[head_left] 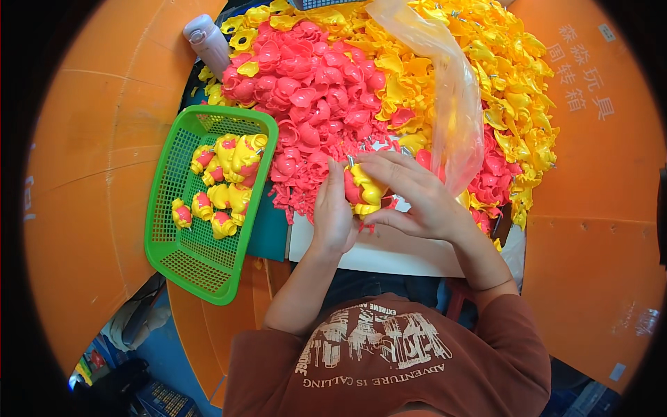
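Between my two hands, above the near edge of the work surface, is a yellow and pink plastic toy body with a small metal pin at its top. My left hand steadies it from the left, palm turned inward. From the right, my right hand curls its fingers and thumb around the yellow side. Just beyond them lie small pink plastic strips and a heap of glossy pink shell pieces. Several assembled yellow and pink toy bodies lie in a green basket to my left.
Yellow plastic pieces are piled across the back and right. A clear plastic bag drapes over the piles. At the back left stands a pale lidded bottle. Orange panels flank both sides; a white board lies under my hands.
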The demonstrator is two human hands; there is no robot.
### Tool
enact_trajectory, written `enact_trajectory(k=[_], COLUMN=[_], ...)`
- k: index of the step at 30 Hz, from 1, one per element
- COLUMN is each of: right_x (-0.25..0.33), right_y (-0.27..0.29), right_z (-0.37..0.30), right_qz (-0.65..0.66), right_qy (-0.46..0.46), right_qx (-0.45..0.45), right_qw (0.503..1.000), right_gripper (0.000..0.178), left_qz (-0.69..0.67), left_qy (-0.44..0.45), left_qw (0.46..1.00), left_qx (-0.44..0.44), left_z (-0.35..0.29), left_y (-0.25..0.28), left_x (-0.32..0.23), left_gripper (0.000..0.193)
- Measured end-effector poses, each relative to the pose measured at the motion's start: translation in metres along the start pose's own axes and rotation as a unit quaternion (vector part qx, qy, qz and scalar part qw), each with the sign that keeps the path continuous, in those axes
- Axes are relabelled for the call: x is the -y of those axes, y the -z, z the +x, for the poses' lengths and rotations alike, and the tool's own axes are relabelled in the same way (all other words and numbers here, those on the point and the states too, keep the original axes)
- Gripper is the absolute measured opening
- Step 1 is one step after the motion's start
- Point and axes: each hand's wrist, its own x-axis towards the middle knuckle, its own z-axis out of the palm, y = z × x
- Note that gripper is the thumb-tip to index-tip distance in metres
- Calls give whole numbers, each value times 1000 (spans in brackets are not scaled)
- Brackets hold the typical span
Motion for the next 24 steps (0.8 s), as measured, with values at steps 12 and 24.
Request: enact_trajectory(k=[12, 24], right_x=[4, 13], right_y=[6, 12], right_z=[-5, -6], right_qz=[26, -10], right_qy=[36, 47], right_qx=[-59, -46], right_qw=[997, 998], right_gripper=[70, 72], left_qz=[13, 46], left_qy=[-7, -10], left_qw=[1000, 998], left_qx=[2, 42], left_z=[-5, -10], left_y=[-12, -15], left_x=[-8, -7], left_gripper=[53, 58])
